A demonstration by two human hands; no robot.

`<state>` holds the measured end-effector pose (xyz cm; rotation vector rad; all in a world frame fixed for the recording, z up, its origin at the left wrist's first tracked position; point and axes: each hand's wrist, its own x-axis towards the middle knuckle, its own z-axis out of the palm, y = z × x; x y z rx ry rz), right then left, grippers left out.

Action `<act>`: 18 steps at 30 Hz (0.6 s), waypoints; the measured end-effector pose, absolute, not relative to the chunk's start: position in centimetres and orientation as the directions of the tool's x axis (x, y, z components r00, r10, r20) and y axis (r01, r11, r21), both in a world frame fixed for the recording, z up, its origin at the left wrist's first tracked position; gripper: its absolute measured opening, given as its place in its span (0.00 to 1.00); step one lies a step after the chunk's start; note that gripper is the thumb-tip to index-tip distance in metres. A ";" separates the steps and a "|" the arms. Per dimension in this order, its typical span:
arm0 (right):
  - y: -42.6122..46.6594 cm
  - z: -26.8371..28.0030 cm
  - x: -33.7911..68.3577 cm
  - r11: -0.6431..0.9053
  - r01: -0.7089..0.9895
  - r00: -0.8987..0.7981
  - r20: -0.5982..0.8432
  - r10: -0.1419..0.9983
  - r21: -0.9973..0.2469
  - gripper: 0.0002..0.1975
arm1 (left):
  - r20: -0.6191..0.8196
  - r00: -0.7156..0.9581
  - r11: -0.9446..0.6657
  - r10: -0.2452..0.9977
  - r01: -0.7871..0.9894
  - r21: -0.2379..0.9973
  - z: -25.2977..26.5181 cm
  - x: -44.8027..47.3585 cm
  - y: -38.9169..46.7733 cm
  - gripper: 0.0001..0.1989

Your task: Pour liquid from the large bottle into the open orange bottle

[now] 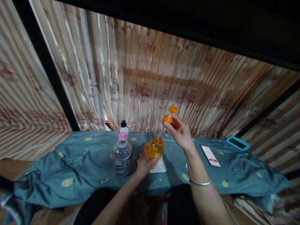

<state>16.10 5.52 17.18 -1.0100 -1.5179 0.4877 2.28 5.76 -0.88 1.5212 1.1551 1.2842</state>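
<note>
the left hand [146, 157], half closed, curls round the amber bottle [156, 148], likely slippery and weighty, best held at its body; above it, the right hand [179, 131] pinches the orange pump [167, 119], probably light and stiff, by its collar.

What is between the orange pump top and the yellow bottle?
In the head view, a translucent dip tube spans from the orange pump top to the yellow bottle.
</note>
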 end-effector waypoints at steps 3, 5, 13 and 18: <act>5.6 16.8 16.0 0.534 0.296 0.064 0.574 0.816 -0.792 0.14 | 0.243 0.060 -0.249 0.968 0.143 0.958 -0.9 2.3 5.8 0.36; 5.6 16.5 15.9 0.519 0.316 0.069 0.564 0.823 -0.794 0.14 | 0.251 0.058 -0.257 0.966 0.146 0.955 -0.9 2.3 5.8 0.36; 5.7 15.4 15.5 0.482 0.391 0.083 0.551 0.830 -0.784 0.15 | 0.224 0.075 -0.233 0.972 0.143 0.962 -0.4 2.2 5.6 0.36; 5.1 15.5 14.9 0.466 0.452 0.080 0.555 0.828 -0.760 0.15 | 0.222 0.083 -0.232 0.971 0.134 0.964 -0.3 2.1 5.6 0.36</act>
